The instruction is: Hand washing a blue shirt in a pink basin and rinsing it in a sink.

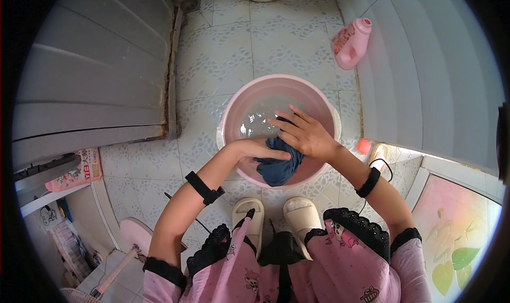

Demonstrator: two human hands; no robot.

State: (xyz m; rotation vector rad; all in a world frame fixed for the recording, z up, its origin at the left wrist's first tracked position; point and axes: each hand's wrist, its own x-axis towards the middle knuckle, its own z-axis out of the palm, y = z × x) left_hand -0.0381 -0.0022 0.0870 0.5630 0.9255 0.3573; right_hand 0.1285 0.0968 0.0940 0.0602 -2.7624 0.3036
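A pink plastic basin with water in it stands on the tiled floor in front of my feet. Over its near half hangs a bunched, dark blue cloth garment; its exact kind cannot be made out. My left hand grips the cloth, the thumb lying across the top and the other fingers largely hidden beneath. Against the cloth's right side rests my right hand, its fingers stretched and spread above the water. A small dark fold of cloth shows by its fingertips.
A pink detergent bottle stands by the white wall on the right. Nearer lie a red cap and a brush-like item. A grey cabinet fills the left; a pink stool or lid is lower left.
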